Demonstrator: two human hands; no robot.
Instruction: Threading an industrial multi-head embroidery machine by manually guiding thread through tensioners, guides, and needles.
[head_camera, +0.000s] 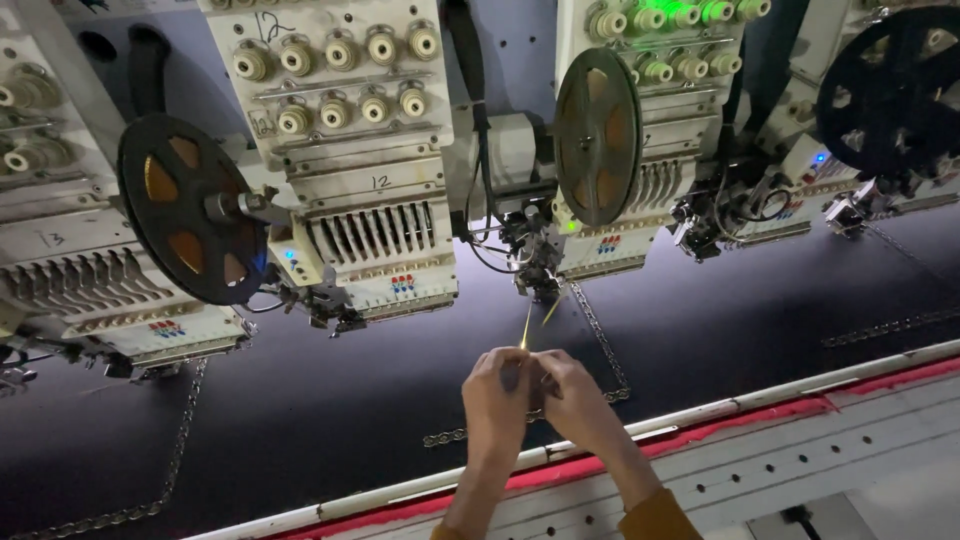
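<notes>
Dark fabric (350, 400) under embroidery heads; left hand (497, 395), right hand (572, 395) pinch thin yellow strip (526, 328).

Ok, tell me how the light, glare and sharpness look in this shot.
Head view: dim overall, the dark fabric nearly black; glare on the pale embroidery heads; both hands, left hand and right hand, are lit and slightly soft; the thin yellow strip glints; the edges bow.

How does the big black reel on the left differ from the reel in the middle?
The left reel is black, faces the camera broadly, and shows amber through its openings. The middle reel looks olive-grey, is turned nearly edge-on so it appears narrow, and sits higher. Both are spoked wheels mounted beside cream embroidery heads above the dark fabric.
</notes>
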